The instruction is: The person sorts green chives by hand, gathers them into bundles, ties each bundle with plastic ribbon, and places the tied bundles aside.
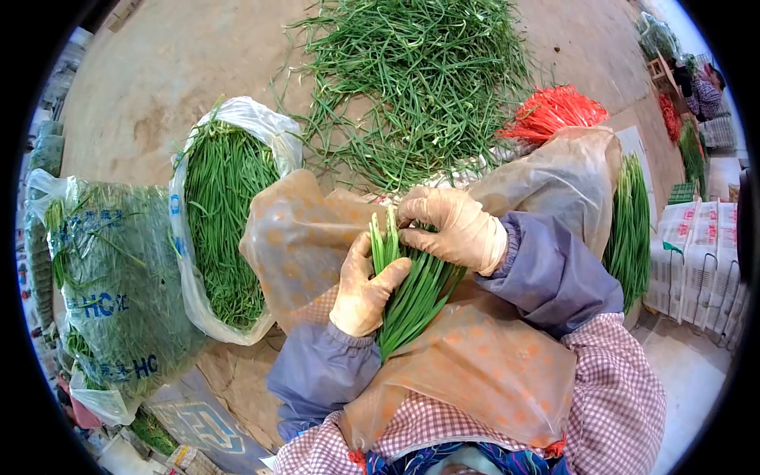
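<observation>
A bunch of green garlic chives [416, 305] lies across my lap, its pale cut ends pointing up and away from me. My left hand [366, 289], in a cream-coloured glove, is wrapped around the bunch from the left, thumb across the front. From the right, my gloved right hand [453, 226] curls its fingers onto the stems near their pale ends. Part of the bunch is hidden behind both hands. Beneath it, a cloudy plastic apron [475, 364] covers my lap and knees.
Loose chives form a large pile [419, 79] on the floor ahead. Red ties [558, 113] lie by my right knee, near trimmed chives [629, 233]. To the left stand an open white bag [269, 127] of greens and a filled clear bag [119, 277]. Another person [704, 91] sits far right.
</observation>
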The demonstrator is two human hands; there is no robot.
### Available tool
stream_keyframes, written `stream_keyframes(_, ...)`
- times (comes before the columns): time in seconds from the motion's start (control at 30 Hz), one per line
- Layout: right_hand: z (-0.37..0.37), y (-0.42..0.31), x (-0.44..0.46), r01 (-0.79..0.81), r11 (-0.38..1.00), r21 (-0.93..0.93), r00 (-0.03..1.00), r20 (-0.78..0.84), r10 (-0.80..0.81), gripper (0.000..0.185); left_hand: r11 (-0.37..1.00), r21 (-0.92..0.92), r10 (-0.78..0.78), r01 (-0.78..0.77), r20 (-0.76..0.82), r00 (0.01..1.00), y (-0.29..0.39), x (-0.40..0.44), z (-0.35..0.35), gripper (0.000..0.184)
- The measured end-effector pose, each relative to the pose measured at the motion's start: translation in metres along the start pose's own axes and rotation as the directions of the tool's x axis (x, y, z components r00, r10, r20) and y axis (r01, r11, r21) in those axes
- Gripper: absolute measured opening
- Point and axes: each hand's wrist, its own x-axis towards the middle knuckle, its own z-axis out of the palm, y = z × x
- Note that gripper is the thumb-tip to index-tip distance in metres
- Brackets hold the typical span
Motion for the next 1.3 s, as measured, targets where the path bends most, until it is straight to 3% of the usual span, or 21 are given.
stream_keyframes(0.1, -0.005, -0.008, 0.001, 0.147, 0.943, -0.3, 0.978, -0.101, -0.185, 0.013, 0.999, 0.032, 0.025, -0.025, 0.015, 1.0, 0.0, 0.001, 0.002, 0.048)
stream_keyframes(0.13, -0.006, 0.008, 0.005, 0.171, 0.914, -0.368, 0.939, -0.221, -0.265, 0.014, 0.998, 0.043, 0.041, -0.042, 0.026, 0.999, 0.0, 0.001, 0.002, 0.046)
stream_keyframes(0.2, -0.042, 0.032, 0.019, -0.002, 0.937, -0.349, 0.789, -0.577, -0.213, 0.009, 1.0, -0.021, -0.019, 0.02, 0.02, 1.0, 0.001, 0.0, 0.001, 0.047)
stream_keyframes(0.23, -0.06, 0.044, 0.026, -0.07, 0.952, -0.297, 0.669, -0.722, -0.176, 0.008, 0.997, -0.054, -0.05, 0.051, 0.019, 0.999, 0.002, -0.002, 0.001, 0.047)
stream_keyframes(0.27, -0.093, 0.054, 0.032, 0.041, 0.984, 0.174, 0.585, -0.802, 0.117, 0.008, 0.998, -0.058, -0.038, 0.039, 0.019, 0.999, 0.003, -0.003, 0.0, 0.048)
stream_keyframes(0.3, -0.12, 0.053, 0.034, 0.183, 0.949, 0.256, 0.481, -0.866, 0.141, 0.011, 0.997, -0.069, -0.022, 0.024, 0.031, 0.999, 0.005, -0.003, -0.001, 0.047)
stream_keyframes(0.33, -0.139, 0.072, 0.028, 0.164, 0.892, 0.42, 0.377, -0.863, 0.337, 0.026, 0.997, -0.08, -0.007, 0.011, 0.041, 0.999, 0.008, -0.004, -0.002, 0.046)
stream_keyframes(0.43, -0.108, 0.066, 0.005, -0.019, 0.909, 0.417, 0.533, -0.765, 0.362, 0.054, 0.991, -0.134, 0.004, 0.006, 0.074, 0.997, 0.009, -0.002, -0.005, 0.047)
stream_keyframes(0.5, -0.056, 0.065, -0.03, -0.167, 0.654, 0.738, 0.698, -0.38, 0.607, 0.078, 0.987, -0.158, 0.003, 0.009, 0.076, 0.997, 0.008, 0.0, -0.006, 0.047)
stream_keyframes(0.53, -0.039, 0.053, -0.043, -0.225, 0.374, 0.9, 0.775, -0.067, 0.628, 0.083, 0.988, -0.156, -0.004, 0.016, 0.074, 0.997, 0.009, -0.001, -0.005, 0.046)
stream_keyframes(0.57, -0.022, 0.041, -0.055, -0.32, 0.061, 0.946, 0.811, 0.24, 0.534, 0.087, 0.988, -0.152, -0.013, 0.024, 0.071, 0.997, 0.012, -0.002, -0.003, 0.046)
stream_keyframes(0.67, 0.028, 0.035, -0.062, -0.152, -0.165, 0.975, 0.898, 0.206, 0.389, 0.08, 0.995, -0.096, -0.031, 0.034, 0.038, 0.999, 0.01, 0.001, -0.002, 0.05)
stream_keyframes(0.73, 0.036, 0.019, -0.049, -0.076, -0.175, 0.982, 0.908, 0.14, 0.394, 0.078, 0.997, 0.033, 0.066, -0.066, -0.018, 0.998, 0.01, -0.002, 0.004, 0.056)
stream_keyframes(0.77, 0.038, 0.012, -0.043, -0.072, -0.124, 0.99, 0.931, 0.112, 0.348, 0.078, 0.838, 0.443, 0.32, -0.32, 0.076, 0.944, 0.028, -0.012, 0.005, 0.05)
stream_keyframes(0.8, 0.038, 0.009, -0.037, -0.08, -0.079, 0.994, 0.959, 0.099, 0.266, 0.078, 0.448, 0.758, 0.491, -0.474, 0.234, 0.839, 0.05, -0.026, 0.002, 0.044)
stream_keyframes(0.93, 0.039, -0.03, -0.016, -0.122, 0.124, 0.985, 0.962, 0.086, 0.26, 0.079, 0.077, 0.996, 0.446, -0.034, -0.004, 0.895, 0.059, -0.029, 0.025, 0.075)
stream_keyframes(0.97, 0.045, -0.029, -0.01, -0.082, 0.197, 0.977, 0.966, 0.03, 0.256, 0.08, 0.313, 0.944, 0.31, -0.108, 0.006, 0.951, 0.05, -0.019, 0.016, 0.076)
stream_keyframes(1.03, 0.053, -0.015, 0.0, -0.064, 0.272, 0.96, 0.983, 0.014, 0.183, 0.081, 0.746, 0.633, 0.082, -0.207, 0.221, 0.972, 0.027, 0.003, -0.01, 0.078)
stream_keyframes(1.1, 0.048, -0.017, 0.004, -0.102, 0.251, 0.963, 0.987, 0.065, 0.149, 0.088, 0.662, 0.727, 0.011, -0.183, 0.234, 0.972, 0.05, -0.006, -0.006, 0.077)
stream_keyframes(1.17, 0.038, -0.029, 0.01, -0.138, 0.317, 0.938, 0.988, 0.109, 0.106, 0.09, 0.638, 0.727, -0.011, -0.252, 0.337, 0.942, 0.062, 0.0, -0.002, 0.073)
stream_keyframes(1.3, 0.031, -0.041, 0.014, -0.037, 0.49, 0.871, 0.988, -0.04, 0.147, 0.068, 0.648, 0.729, -0.002, -0.22, 0.291, 0.957, 0.068, -0.002, 0.004, 0.067)
